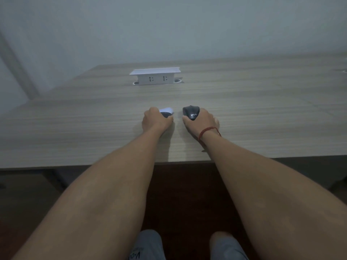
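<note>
My right hand [201, 121] grips a black computer mouse [190, 112] with white lettering, on the wooden table [75, 128]. A red string bracelet [205, 132] circles that wrist. My left hand [155, 121] is curled round a small object [166, 112] that is white on top and dark below; most of it is hidden by the fingers, so I cannot tell what it is. The two hands lie side by side near the table's middle, a short gap between them.
A white pop-up socket box [155, 77] with two outlets stands raised from the table further back. A pale wall [169, 25] rises behind the table. The table's front edge [75, 165] runs across above my knees [150, 244].
</note>
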`<action>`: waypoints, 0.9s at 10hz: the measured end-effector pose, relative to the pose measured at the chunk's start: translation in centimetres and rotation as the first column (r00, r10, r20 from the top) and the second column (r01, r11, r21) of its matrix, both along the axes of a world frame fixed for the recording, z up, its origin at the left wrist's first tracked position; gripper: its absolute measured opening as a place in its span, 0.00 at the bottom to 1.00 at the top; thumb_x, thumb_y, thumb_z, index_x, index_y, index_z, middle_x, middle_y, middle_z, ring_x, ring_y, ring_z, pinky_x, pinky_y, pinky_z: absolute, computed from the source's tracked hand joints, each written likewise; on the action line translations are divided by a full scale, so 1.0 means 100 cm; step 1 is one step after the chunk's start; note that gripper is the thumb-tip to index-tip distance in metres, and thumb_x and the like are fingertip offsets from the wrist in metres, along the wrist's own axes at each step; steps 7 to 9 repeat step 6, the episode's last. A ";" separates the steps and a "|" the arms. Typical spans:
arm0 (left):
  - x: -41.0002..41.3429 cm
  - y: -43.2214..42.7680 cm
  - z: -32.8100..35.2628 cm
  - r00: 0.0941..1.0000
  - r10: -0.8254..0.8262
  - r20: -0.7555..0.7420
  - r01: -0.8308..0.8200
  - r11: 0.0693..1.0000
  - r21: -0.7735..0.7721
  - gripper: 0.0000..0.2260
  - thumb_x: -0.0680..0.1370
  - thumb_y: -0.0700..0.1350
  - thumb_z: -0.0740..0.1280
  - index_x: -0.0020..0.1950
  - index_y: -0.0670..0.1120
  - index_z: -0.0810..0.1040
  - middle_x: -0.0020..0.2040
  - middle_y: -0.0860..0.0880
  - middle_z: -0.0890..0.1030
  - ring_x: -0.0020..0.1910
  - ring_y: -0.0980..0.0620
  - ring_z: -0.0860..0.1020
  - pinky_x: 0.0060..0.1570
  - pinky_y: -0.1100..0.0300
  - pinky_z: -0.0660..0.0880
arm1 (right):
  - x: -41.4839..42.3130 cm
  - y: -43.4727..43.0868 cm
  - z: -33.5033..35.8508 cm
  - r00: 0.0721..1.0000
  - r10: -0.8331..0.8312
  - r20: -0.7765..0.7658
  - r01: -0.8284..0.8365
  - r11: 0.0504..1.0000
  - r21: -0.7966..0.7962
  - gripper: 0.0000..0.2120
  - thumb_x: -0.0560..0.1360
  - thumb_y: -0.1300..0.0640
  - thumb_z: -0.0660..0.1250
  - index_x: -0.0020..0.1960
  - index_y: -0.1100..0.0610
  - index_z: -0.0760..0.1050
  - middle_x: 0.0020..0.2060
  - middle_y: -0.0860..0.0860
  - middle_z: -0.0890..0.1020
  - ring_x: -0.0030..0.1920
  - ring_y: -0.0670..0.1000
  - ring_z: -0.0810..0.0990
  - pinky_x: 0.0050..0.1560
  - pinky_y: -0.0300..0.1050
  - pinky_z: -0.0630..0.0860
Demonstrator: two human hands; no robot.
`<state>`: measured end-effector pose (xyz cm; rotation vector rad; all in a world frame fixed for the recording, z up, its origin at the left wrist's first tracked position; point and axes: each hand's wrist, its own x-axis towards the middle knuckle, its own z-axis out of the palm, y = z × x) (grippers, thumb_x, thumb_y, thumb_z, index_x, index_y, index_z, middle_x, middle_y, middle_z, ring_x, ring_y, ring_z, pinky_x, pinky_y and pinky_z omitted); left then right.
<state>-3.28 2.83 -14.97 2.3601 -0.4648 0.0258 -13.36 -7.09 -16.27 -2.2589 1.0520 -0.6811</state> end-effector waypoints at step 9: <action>-0.051 0.048 -0.012 0.987 -0.034 0.156 -0.022 0.938 0.347 0.34 0.72 0.69 0.57 0.65 0.44 0.76 0.67 0.43 0.73 0.67 0.42 0.68 0.64 0.47 0.62 | -0.051 0.028 -0.002 0.948 0.098 -0.303 -0.136 0.985 -0.107 0.37 0.72 0.32 0.56 0.68 0.59 0.71 0.67 0.57 0.74 0.68 0.58 0.70 0.69 0.53 0.64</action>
